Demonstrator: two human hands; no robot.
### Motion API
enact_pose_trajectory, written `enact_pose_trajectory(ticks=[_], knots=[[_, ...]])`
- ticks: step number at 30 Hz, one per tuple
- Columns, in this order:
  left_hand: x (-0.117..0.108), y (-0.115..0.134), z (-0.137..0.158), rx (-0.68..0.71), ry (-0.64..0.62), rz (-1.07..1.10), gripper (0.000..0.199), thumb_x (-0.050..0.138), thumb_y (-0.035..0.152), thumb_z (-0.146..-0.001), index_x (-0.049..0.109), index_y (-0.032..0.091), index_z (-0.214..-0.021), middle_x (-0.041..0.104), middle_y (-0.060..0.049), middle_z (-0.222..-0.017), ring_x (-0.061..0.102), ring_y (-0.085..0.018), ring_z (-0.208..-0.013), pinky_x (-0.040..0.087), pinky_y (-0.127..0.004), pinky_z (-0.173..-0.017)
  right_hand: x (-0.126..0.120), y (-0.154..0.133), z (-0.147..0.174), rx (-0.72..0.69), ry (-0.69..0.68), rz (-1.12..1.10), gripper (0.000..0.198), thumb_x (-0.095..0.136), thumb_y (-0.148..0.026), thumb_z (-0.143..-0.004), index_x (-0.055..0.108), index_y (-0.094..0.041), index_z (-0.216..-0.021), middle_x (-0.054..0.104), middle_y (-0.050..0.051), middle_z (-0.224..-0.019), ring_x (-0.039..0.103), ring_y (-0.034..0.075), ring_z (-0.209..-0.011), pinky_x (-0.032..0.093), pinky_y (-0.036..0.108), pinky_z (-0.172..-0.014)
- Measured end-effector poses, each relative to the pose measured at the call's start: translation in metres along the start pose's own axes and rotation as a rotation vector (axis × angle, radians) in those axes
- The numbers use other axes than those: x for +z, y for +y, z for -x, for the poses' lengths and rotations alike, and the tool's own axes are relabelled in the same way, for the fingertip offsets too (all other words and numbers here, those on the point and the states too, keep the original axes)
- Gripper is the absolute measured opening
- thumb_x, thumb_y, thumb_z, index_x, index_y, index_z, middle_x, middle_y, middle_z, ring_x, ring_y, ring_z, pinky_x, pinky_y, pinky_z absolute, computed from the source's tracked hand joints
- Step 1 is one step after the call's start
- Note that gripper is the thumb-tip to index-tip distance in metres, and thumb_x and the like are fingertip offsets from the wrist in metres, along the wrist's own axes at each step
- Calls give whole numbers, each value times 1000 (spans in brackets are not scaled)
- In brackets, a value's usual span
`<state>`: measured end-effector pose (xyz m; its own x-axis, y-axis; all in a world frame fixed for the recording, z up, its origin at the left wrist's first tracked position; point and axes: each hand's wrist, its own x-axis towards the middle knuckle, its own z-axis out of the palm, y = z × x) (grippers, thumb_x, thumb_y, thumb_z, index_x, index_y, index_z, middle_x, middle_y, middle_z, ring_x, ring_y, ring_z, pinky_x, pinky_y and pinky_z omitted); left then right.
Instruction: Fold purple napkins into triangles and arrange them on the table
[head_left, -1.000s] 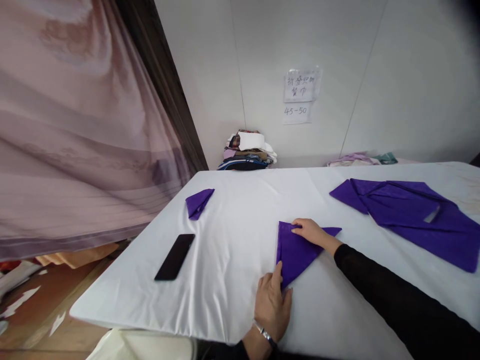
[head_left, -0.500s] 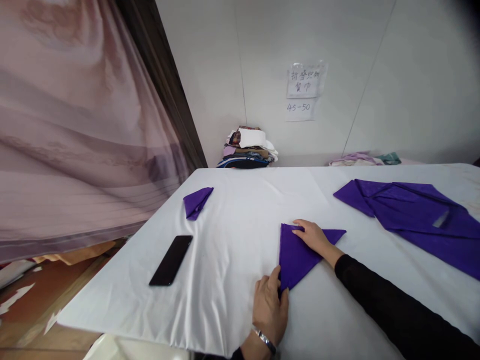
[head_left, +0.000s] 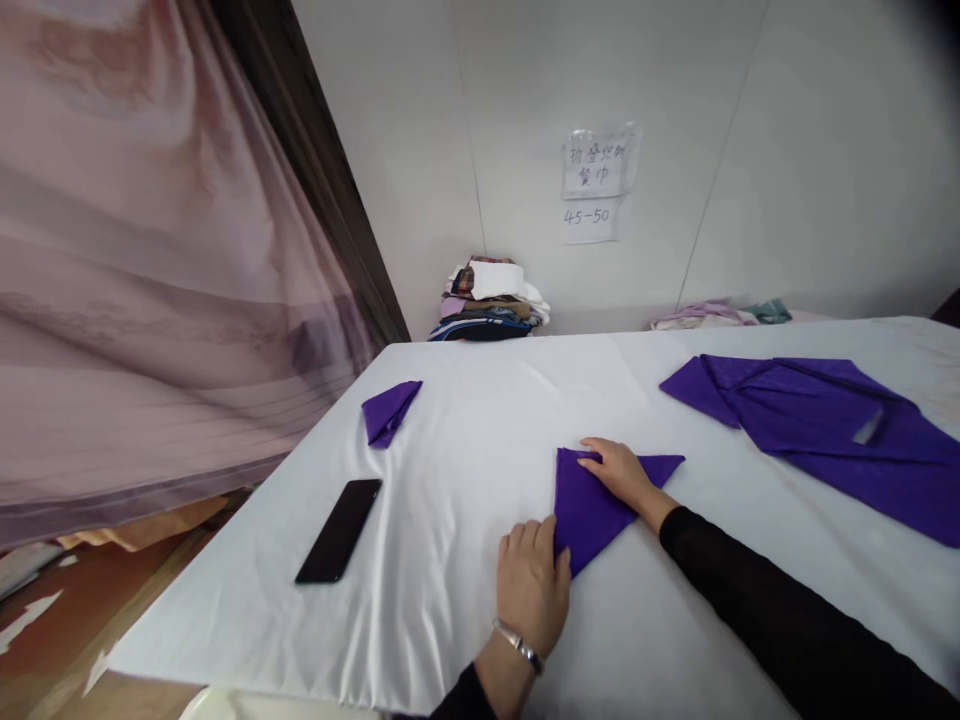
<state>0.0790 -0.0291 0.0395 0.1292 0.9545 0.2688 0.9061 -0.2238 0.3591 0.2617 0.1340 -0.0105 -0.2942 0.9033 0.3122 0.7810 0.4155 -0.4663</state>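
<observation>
Your left hand (head_left: 531, 580) has shifted a little farther up the near-left edge of the folded purple cloth (head_left: 589, 515), and its fingers are more bunched than half a second ago. Your right hand (head_left: 619, 472) stays at the far edge of that cloth, much as before.

Your left fingers bend against the cloth's left edge with the thumb by its near corner; you may be pinching the fabric, but I cannot tell. Your right hand lies over the far edge, thumb and forefinger close together, and whether they grip or only press is also unclear. Between them, your hands hide part of the left edge and part of the far edge. The cloth lies flat in a triangle on the white-covered bench (head_left: 480, 420), one point reaching right, past your right wrist.

You wear a silver bracelet (head_left: 517, 643) on the left wrist. To your left, well apart from the cloth, lies a black phone (head_left: 339, 532), with a small folded purple piece (head_left: 391, 412) beyond it. Off to your right spreads a larger purple cloth (head_left: 817, 410), creased and partly folded over. Past the far edge you see a pile of folded clothes (head_left: 491, 300) by the wall, and a pink curtain (head_left: 150, 280) hangs at left.
</observation>
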Motion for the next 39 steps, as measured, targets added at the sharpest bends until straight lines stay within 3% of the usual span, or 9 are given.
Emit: enact_pose_trajectory(ticks=[3,6,9,12,16,22,31,35,39], knots=[[4,18,-31,104,0,-23,34,40,23,-86,51,17,-118,57,-9,-117,48,-23,-110,40,-44,-93,-1,-2,0,-29,17,32,30,53,-30,-82,59,-20,-110,64,7,-109,58,22,-102,42,36,-89],[31,30,-56,140,-99,-94,45,40,34,-86,46,14,-126,43,-11,-136,32,-26,-129,29,-48,-105,-3,-7,0,-47,20,76,33,54,-30,-83,57,-17,-113,64,9,-108,57,22,-100,41,36,-88],[61,29,-65,106,-228,-160,59,35,45,-86,38,8,-133,33,-14,-142,22,-27,-134,20,-49,-109,-5,-12,1,-56,20,128,35,51,-31,-84,54,-16,-116,62,11,-108,55,24,-100,41,38,-87],[73,20,-64,111,-258,-182,64,28,48,-87,32,6,-136,29,-15,-144,17,-26,-135,16,-47,-110,-8,-13,1,-95,37,129,37,47,-34,-87,50,-18,-121,58,11,-116,51,24,-105,39,39,-89],[72,14,-61,119,-248,-188,63,28,48,-88,31,8,-137,27,-13,-145,17,-26,-135,18,-47,-110,-17,3,-2,-153,15,102,41,42,-37,-89,46,-19,-126,58,10,-117,50,23,-108,36,40,-93],[70,15,-62,111,-231,-203,63,27,48,-88,33,8,-135,27,-12,-145,18,-25,-135,18,-45,-110,-41,53,-12,-140,-15,114,47,40,-42,-89,47,-16,-127,60,12,-113,52,24,-106,37,39,-92],[68,14,-61,127,-224,-218,62,29,47,-88,34,7,-135,28,-13,-144,19,-25,-134,19,-45,-110,-59,93,-25,17,-4,-1,43,46,-43,-84,55,-19,-118,61,9,-112,53,24,-106,38,38,-94],[70,14,-61,125,-227,-221,62,29,47,-87,33,8,-136,27,-12,-145,20,-25,-134,19,-45,-110,-70,91,-31,133,41,-38,42,28,-40,-92,59,-21,-113,64,8,-109,58,22,-101,44,38,-88],[74,12,-62,133,-211,-224,61,30,46,-87,32,8,-136,27,-13,-145,18,-26,-135,19,-45,-110,-67,50,-13,120,86,-51,43,30,-43,-91,56,-21,-117,59,8,-119,52,22,-112,38,40,-96]])
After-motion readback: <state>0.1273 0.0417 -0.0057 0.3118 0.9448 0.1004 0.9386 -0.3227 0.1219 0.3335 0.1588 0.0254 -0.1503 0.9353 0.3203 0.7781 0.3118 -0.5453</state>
